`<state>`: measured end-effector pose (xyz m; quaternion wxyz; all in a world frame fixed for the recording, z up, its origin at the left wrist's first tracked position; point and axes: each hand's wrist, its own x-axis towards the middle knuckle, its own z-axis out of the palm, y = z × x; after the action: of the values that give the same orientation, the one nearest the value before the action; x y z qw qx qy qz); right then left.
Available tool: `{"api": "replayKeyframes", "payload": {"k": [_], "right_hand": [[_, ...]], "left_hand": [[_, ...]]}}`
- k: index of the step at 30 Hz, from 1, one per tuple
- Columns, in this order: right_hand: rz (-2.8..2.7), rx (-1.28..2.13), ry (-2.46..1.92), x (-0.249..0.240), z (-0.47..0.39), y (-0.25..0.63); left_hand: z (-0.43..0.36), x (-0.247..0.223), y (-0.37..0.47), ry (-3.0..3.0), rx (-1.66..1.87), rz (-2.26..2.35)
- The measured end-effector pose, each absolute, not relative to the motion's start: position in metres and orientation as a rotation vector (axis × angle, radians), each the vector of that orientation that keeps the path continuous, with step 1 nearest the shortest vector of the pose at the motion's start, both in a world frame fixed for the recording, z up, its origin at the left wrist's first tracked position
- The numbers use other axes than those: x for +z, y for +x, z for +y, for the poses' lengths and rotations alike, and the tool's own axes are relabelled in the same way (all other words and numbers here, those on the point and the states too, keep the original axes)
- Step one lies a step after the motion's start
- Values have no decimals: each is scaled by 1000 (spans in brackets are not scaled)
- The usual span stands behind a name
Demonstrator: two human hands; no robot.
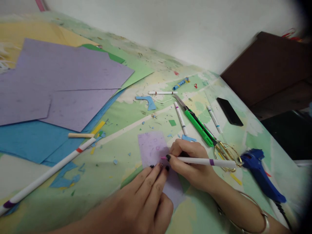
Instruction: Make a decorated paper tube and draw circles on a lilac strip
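A small piece of light purple paper (150, 143) lies on the patterned tablecloth, with faint purple marks on it. My left hand (147, 195) rests on its lower part, fingers stretched out flat and the fingertips pressing the sheet. In my right hand (192, 159) is a white felt-tip pen (198, 161) with a purple band, pinched between thumb and fingers. Its pink-purple tip touches the paper or hovers just over it, right by my left fingertips. Both hands cover the sheet's lower portion in part.
Large purple sheets (65, 68) lie over blue paper (26, 136) at left, near a long white tube (53, 172). On the right are a green utility knife (198, 126), gold-handled scissors (225, 156), a blue glue gun (263, 175) and a black phone (229, 111). Paper scraps are scattered around.
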<state>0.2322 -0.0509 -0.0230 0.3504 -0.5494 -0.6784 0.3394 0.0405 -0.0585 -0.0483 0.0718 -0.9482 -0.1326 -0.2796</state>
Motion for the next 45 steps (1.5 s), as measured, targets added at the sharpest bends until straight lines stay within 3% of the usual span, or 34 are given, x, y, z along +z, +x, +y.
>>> {"api": "replayKeyframes", "payload": {"k": [45], "right_hand": [[-1766,896,-1407,-23,-52,232]], "left_hand": [[-56,-47,40,-2838,-848,-368]]}}
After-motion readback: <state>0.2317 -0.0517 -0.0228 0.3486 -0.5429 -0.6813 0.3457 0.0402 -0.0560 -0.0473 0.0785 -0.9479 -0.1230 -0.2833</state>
